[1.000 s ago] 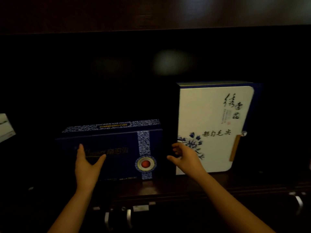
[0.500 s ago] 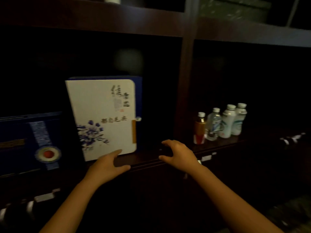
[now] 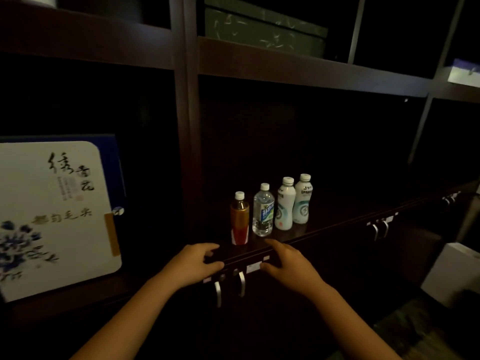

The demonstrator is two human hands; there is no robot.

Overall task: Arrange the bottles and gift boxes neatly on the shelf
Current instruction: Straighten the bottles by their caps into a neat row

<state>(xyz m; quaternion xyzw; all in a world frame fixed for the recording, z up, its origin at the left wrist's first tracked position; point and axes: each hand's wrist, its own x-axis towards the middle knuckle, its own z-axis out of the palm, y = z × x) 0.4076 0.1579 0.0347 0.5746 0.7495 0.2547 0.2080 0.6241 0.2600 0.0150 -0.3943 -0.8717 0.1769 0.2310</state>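
Two bare arms reach up from the bottom of the frame. The left hand (image 3: 193, 266) sits at the front edge of the dark wooden shelf (image 3: 337, 222), near the middle of the frame. Its fingers are curled down over the edge and it holds nothing. The right hand (image 3: 288, 266) is just to the right of it, at the same edge. Its fingers are bent and a little spread, and it holds nothing too. Between and below the two hands are two silver handles (image 3: 230, 287) on the cupboard doors.

Just past the hands, four bottles stand upright in a row on the shelf. The row slants away toward the right. The closest one is the brown bottle (image 3: 239, 222) with a red label and a white cap. Next comes the clear water bottle (image 3: 263, 211). After it stand the first white bottle (image 3: 285, 205) and the second white bottle (image 3: 302, 200). The bottles stand close side by side.

At the left of the frame, in the next space of the shelf, a big white gift box (image 3: 57, 216) stands upright. It has blue flowers and black writing on the front. A wooden post (image 3: 188, 152) stands between it and the bottles.

Far up, at the top middle, a dark green box (image 3: 265, 31) sits on a higher shelf
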